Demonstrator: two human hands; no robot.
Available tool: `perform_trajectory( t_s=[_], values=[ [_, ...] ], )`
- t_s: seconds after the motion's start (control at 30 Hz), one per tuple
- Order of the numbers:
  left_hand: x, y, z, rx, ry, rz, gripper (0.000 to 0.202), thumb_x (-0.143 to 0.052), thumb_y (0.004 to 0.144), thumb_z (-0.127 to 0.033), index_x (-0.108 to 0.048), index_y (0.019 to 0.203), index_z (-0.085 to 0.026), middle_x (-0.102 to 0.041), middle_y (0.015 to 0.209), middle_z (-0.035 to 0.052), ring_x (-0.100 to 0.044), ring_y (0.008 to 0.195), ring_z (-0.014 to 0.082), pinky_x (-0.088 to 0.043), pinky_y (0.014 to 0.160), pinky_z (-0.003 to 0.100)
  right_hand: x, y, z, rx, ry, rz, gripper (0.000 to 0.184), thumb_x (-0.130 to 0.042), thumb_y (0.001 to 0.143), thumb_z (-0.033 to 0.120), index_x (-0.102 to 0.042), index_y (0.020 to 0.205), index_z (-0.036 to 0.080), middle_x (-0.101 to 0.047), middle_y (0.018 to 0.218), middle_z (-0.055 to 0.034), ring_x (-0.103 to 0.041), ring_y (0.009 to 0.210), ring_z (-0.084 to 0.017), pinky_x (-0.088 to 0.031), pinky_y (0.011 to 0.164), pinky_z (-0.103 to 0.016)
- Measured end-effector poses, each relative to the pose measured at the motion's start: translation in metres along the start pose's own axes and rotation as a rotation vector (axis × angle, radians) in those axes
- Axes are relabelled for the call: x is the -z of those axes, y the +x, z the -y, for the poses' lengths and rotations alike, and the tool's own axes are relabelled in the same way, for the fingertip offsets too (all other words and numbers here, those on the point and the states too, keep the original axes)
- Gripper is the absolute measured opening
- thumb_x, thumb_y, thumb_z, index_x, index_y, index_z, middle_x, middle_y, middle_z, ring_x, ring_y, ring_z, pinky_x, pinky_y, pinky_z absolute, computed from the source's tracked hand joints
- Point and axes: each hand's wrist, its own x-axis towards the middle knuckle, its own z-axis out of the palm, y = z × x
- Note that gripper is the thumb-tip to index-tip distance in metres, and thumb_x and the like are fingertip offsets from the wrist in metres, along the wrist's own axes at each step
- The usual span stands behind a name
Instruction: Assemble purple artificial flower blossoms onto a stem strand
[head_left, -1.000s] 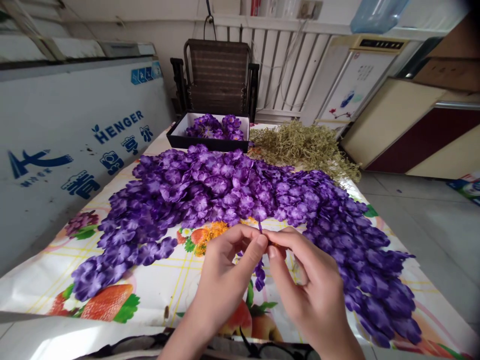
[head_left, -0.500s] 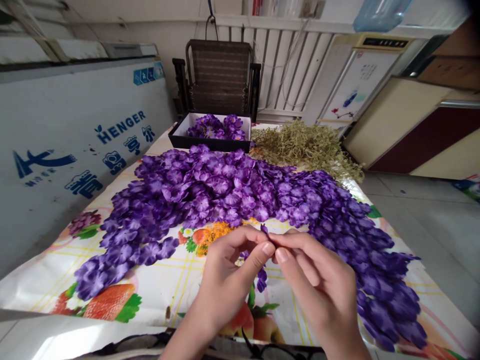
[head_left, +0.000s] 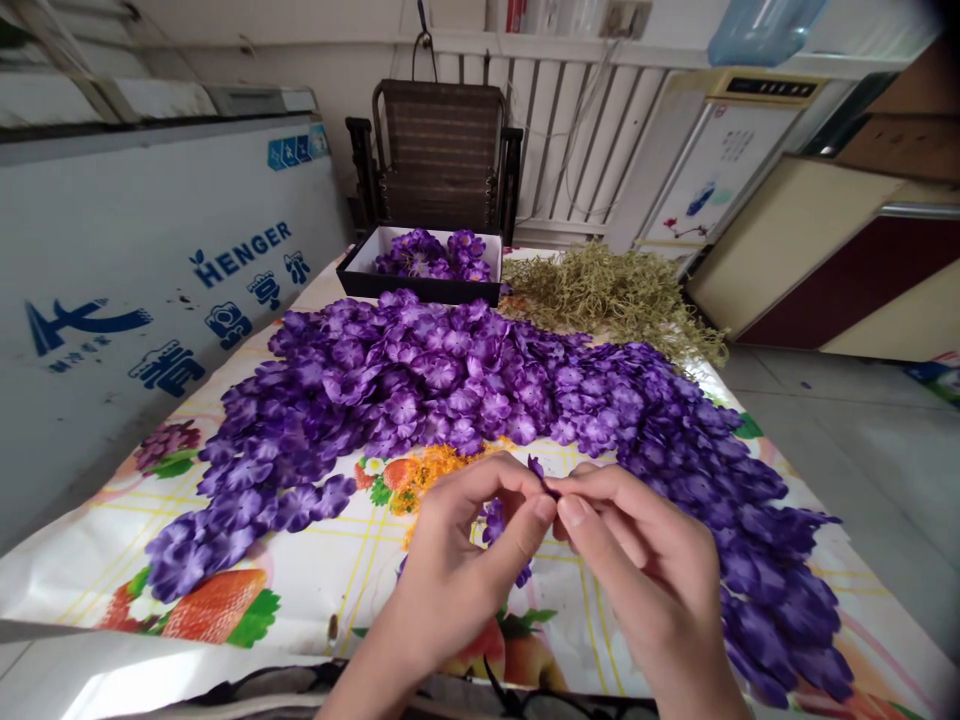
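Observation:
My left hand (head_left: 457,560) and my right hand (head_left: 645,575) meet above the printed tablecloth, their fingertips pinching a small purple fabric flower stem (head_left: 544,480). A few purple petals (head_left: 495,525) dangle below the fingers, partly hidden by my left hand. Just beyond my hands lies a large spread of loose purple fabric flowers (head_left: 405,390), which curves down along the right side of the table. Neither hand touches that spread.
A black open box (head_left: 420,292) holding more purple flowers stands at the far end, beside a heap of dry green moss (head_left: 607,295). The fruit-print tablecloth (head_left: 315,570) covers the table. A white chest freezer (head_left: 240,255) runs along the left; a folding chair (head_left: 439,150) stands behind.
My hands have shifted slightly right and closer together around the small flower. The dangling petals now sit nearer my left hand. The flower spread and box have not visibly changed.

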Motion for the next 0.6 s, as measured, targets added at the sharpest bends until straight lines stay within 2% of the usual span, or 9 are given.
perform_trajectory(
  t_s=[0.1,0.17,0.23,0.33,0.4,0.47,0.53,0.6],
  values=[
    [-0.002,-0.001,-0.002,-0.005,0.081,0.044,0.011,-0.057,0.09,-0.024,-0.058,0.08,-0.018,-0.055,0.076,-0.0016,-0.05,0.073,0.0107,-0.041,0.069,0.021,0.002,0.003,-0.002,-0.081,-0.117,-0.015,0.018,-0.056,0.087,0.027,-0.062,0.072,0.021,-0.053,0.059,0.0037,-0.046,0.054,-0.011,-0.036,0.046,-0.021],
    [-0.002,0.0,-0.004,0.022,0.102,0.067,0.012,-0.056,0.089,-0.025,-0.056,0.079,-0.018,-0.054,0.076,-0.0012,-0.05,0.074,0.0114,-0.041,0.07,0.022,0.005,0.007,-0.007,-0.083,-0.226,-0.133,0.019,-0.058,0.085,0.028,-0.06,0.069,0.02,-0.05,0.055,0.0041,-0.041,0.049,-0.01,-0.032,0.044,-0.021],
    [0.0,0.002,-0.004,0.066,0.116,0.058,0.014,-0.054,0.089,-0.026,-0.054,0.077,-0.018,-0.052,0.072,-0.0019,-0.048,0.07,0.0113,-0.039,0.065,0.022,0.01,0.01,-0.014,-0.089,-0.279,-0.29,0.016,-0.061,0.082,0.029,-0.062,0.07,0.018,-0.053,0.055,0.003,-0.043,0.05,-0.01,-0.034,0.045,-0.021],
    [0.006,0.007,0.003,0.204,0.265,0.062,0.016,-0.05,0.085,-0.022,-0.051,0.07,-0.018,-0.047,0.063,-0.0036,-0.043,0.06,0.0108,-0.033,0.054,0.022,0.017,0.014,-0.022,-0.208,-0.056,-0.395,0.018,-0.067,0.078,0.033,-0.064,0.071,0.017,-0.051,0.055,0.0025,-0.042,0.05,-0.01,-0.035,0.046,-0.021],
    [0.009,0.01,0.011,0.306,0.443,0.115,0.017,-0.051,0.08,-0.018,-0.049,0.063,-0.018,-0.045,0.057,-0.0041,-0.04,0.054,0.0109,-0.028,0.051,0.023,0.018,0.016,-0.025,-0.287,0.128,-0.363,0.02,-0.07,0.076,0.035,-0.065,0.07,0.017,-0.049,0.055,0.0028,-0.039,0.05,-0.009,-0.033,0.045,-0.021],
    [0.009,0.012,0.018,0.348,0.574,0.155,0.023,-0.055,0.078,-0.02,-0.045,0.056,-0.018,-0.042,0.052,-0.0042,-0.036,0.051,0.0109,-0.023,0.05,0.025,0.017,0.016,-0.026,-0.335,0.211,-0.282,0.02,-0.072,0.075,0.035,-0.066,0.07,0.016,-0.049,0.057,0.0023,-0.039,0.051,-0.009,-0.032,0.045,-0.02],
    [0.006,0.013,0.018,0.315,0.509,0.141,0.025,-0.057,0.081,-0.03,-0.048,0.061,-0.018,-0.045,0.055,-0.0035,-0.037,0.052,0.0113,-0.025,0.051,0.025,0.013,0.016,-0.026,-0.365,0.241,-0.189,0.02,-0.071,0.076,0.035,-0.066,0.071,0.017,-0.049,0.059,0.002,-0.039,0.052,-0.009,-0.031,0.046,-0.021],
    [0.002,0.013,0.013,0.26,0.262,0.145,0.023,-0.053,0.087,-0.038,-0.054,0.077,-0.017,-0.052,0.065,-0.0018,-0.045,0.059,0.0119,-0.033,0.054,0.023,0.01,0.016,-0.027,-0.377,0.255,-0.104,0.02,-0.069,0.079,0.036,-0.067,0.073,0.017,-0.048,0.057,0.0027,-0.038,0.052,-0.008,-0.029,0.046,-0.021]
  ],
)
